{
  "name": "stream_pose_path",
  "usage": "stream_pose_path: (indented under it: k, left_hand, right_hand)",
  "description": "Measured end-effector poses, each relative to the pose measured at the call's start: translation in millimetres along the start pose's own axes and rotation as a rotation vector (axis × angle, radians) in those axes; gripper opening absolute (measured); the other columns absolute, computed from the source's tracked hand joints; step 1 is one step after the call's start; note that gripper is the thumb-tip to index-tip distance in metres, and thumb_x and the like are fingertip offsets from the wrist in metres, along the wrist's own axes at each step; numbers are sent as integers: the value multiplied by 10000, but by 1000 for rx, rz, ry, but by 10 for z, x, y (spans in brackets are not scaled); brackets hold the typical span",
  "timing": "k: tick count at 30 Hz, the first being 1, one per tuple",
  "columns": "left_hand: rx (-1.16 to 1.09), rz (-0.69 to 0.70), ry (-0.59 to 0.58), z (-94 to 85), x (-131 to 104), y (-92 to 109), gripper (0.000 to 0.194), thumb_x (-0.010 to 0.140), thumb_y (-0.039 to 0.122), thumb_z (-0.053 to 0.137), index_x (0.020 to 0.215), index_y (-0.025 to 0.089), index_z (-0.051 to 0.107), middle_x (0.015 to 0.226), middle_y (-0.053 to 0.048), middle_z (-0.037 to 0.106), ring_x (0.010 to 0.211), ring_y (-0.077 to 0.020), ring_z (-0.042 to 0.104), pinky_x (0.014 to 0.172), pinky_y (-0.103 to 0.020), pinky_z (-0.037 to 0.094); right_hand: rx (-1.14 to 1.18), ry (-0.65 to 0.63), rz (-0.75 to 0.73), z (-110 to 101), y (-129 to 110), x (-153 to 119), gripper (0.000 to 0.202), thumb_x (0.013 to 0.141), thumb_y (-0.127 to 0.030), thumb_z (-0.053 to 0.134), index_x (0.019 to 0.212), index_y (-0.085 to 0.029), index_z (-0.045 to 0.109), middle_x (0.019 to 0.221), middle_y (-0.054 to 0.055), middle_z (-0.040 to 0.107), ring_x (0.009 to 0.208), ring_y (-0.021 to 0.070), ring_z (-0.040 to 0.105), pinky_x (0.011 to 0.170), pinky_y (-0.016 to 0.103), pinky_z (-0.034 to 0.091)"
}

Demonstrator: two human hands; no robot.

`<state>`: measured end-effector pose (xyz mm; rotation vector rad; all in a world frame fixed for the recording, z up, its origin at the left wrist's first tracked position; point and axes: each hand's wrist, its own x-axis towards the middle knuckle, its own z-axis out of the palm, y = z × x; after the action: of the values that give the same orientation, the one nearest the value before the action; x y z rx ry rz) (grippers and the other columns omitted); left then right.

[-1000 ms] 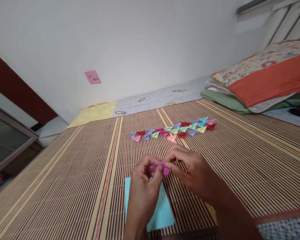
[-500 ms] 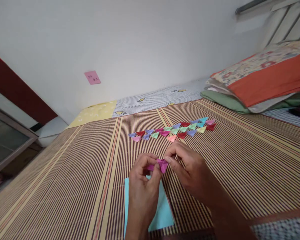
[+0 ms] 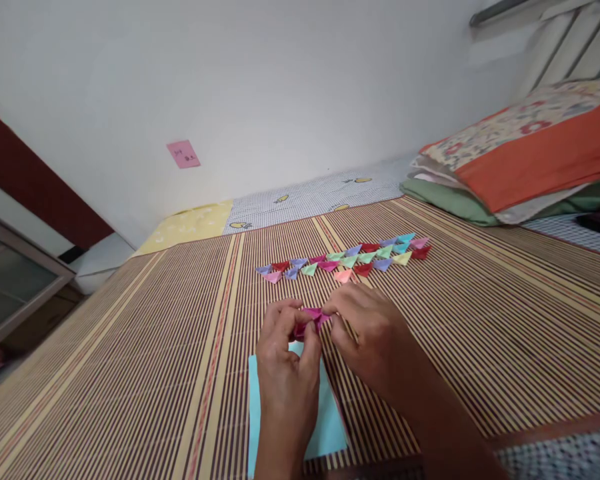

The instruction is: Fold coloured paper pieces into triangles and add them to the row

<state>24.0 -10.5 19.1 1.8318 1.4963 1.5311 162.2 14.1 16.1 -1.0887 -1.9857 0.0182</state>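
L hand (image 3: 289,360) grips the small folded magenta paper piece (image 3: 318,317), R hand's (image 3: 367,327) fingertips at its edge. Light, creasable; prob. best pinched at folds.

The folded paper (image 3: 316,319) is magenta, perhaps with a darker shade in its folds, though blur makes that uncertain. The sheet (image 3: 331,420) is light turquoise. The small folded pieces (image 3: 349,261) mix red, magenta, lavender, mint green, pale yellow, bright blue, pink and salmon. Tan and dark brown stripes cover the mat (image 3: 180,347), with wider cream and reddish bands. The floral cloth (image 3: 533,127) is cream with red flowers and an orange border; the wall note (image 3: 183,154) is pink.
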Motion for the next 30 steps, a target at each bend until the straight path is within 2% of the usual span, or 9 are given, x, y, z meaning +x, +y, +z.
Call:
stream_pose_path:
  k: [4, 8, 12, 17, 23, 27, 30]
  left_hand:
    - [-9, 0, -11, 7, -5, 12, 192, 891, 55, 574, 809, 202, 666, 1032, -41, 608, 876, -154, 634, 734, -274, 549]
    - [-1, 2, -14, 10, -7, 20, 196, 892, 55, 575, 810, 204, 672, 1020, -37, 612, 878, -154, 635, 732, -266, 543]
    - [4, 27, -30, 28, -7, 14, 191, 908, 66, 570, 830, 208, 670, 1021, -35, 616, 894, -155, 636, 746, -270, 541]
    - [13, 66, -57, 49, -10, -29, 188, 910, 49, 571, 827, 196, 652, 1062, -42, 604, 917, -146, 636, 755, -262, 529]
    - [0, 89, -166, 61, -20, -80, 194, 930, 49, 543, 829, 196, 619, 1113, -52, 605, 946, -153, 631, 788, -287, 512]
    - [-40, 76, -180, 74, -10, -128, 188, 926, 57, 551, 832, 200, 631, 1109, -54, 614, 956, -162, 632, 774, -287, 508]
    - [-106, 17, -189, 77, 8, -164, 162, 917, 80, 572, 840, 202, 645, 1133, -62, 625, 989, -180, 641, 789, -297, 518]
  right_hand:
    - [-110, 10, 34, 41, -60, -17, 172, 893, -117, 515, 753, -172, 598, 801, 72, 630, 798, 249, 558, 743, 394, 391]
    - [-49, 13, 76, 83, -62, -35, 164, 868, -66, 537, 748, -167, 585, 788, 67, 610, 789, 236, 555, 730, 362, 404]
    - [-48, -32, 111, 78, -50, -46, 147, 847, -35, 559, 795, -164, 608, 831, 60, 615, 824, 242, 557, 751, 359, 397]
    - [-108, -121, 134, 54, -61, -45, 141, 875, -69, 600, 800, -182, 637, 835, 34, 622, 797, 228, 559, 727, 351, 358]
    - [-137, -206, 151, 37, -11, -44, 177, 878, -39, 574, 805, -188, 636, 835, 23, 624, 712, 193, 540, 677, 332, 319]
    - [-132, -185, 136, 56, 6, -53, 166, 873, -37, 586, 802, -181, 628, 825, 24, 629, 732, 196, 552, 687, 328, 318]
    - [-142, -171, 123, 65, 10, -62, 163, 870, -32, 603, 801, -176, 634, 793, 24, 633, 715, 197, 552, 688, 327, 315]
